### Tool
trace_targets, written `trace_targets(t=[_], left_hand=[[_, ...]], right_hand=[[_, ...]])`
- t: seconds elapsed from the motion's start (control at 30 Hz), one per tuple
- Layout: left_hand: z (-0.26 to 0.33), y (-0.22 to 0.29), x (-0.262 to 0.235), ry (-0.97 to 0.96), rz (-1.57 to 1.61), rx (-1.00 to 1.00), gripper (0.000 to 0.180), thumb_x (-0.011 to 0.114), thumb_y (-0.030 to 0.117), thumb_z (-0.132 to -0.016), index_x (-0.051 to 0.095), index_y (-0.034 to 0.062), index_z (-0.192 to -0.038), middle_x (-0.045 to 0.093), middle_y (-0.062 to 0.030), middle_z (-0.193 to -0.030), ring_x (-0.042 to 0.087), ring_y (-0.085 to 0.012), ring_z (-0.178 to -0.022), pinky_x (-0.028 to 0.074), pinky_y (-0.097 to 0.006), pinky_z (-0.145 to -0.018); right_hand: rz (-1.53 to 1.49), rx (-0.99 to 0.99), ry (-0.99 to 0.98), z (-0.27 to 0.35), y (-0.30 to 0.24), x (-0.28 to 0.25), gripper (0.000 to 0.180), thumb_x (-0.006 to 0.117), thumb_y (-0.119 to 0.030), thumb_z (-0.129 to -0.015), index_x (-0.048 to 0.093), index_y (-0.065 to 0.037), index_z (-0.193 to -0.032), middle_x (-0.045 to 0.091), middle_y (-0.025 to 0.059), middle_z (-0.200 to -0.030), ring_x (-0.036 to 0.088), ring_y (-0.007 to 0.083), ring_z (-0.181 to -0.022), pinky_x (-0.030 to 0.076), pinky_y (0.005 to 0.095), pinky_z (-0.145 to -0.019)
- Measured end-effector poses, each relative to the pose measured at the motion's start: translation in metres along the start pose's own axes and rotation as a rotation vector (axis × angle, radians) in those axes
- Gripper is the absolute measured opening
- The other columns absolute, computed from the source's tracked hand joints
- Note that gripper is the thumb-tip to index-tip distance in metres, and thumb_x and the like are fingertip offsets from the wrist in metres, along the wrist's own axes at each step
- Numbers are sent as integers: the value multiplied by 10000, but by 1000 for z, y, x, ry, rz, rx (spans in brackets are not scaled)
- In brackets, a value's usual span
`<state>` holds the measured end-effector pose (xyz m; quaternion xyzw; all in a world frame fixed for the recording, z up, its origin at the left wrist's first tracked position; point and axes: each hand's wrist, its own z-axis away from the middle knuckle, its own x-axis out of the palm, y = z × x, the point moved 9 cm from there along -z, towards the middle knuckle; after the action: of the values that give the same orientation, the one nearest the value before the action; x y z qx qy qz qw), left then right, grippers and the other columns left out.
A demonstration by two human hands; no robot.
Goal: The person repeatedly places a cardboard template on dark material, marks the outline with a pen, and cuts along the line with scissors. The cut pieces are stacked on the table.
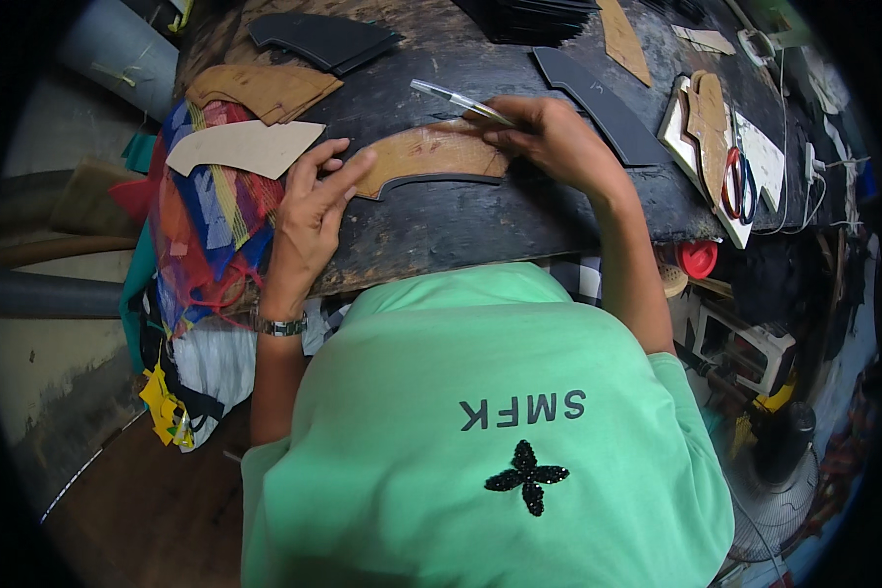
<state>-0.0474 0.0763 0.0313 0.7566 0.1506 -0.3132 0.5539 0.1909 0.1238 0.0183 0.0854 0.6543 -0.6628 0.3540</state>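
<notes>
On the dark bench [461,220], a thin, light, bendable brown template [426,157] lay flat under the left hand [314,211], fingers spread apart pressing it; the right hand's [549,142] grip was pinched on a pen [458,100] tracing its edge.

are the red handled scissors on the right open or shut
Shut, as far as shows. The red-handled scissors lie flat on the pale pattern pieces, their two handle loops close side by side; the blades are too small to make out.

Even soft daylight, sharp centre, fisheye bending, dark vignetted corners
</notes>
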Motion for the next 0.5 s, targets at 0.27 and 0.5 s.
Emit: trace_targets(t=[0.27,0.5], left_hand=[[-12,45,26,4,-327,264,244,675,-14,-796,636,-23,-1038,620,-154,-1175,582,-344,-1081,459,-411,-945],[-18,35,39,41,-279,136,269,728,138,-854,689,62,-1109,570,-122,-1184,543,-293,-1056,437,-414,-926]], right_hand=[[3,28,-50,-4,1,-2,347,702,-167,-895,675,-70,-1228,730,179,-1037,705,284,-930,526,370,-843],[60,30,83,3,7,-13,281,705,-161,-906,705,-65,-1170,723,93,-947,655,158,-792,515,314,-760]])
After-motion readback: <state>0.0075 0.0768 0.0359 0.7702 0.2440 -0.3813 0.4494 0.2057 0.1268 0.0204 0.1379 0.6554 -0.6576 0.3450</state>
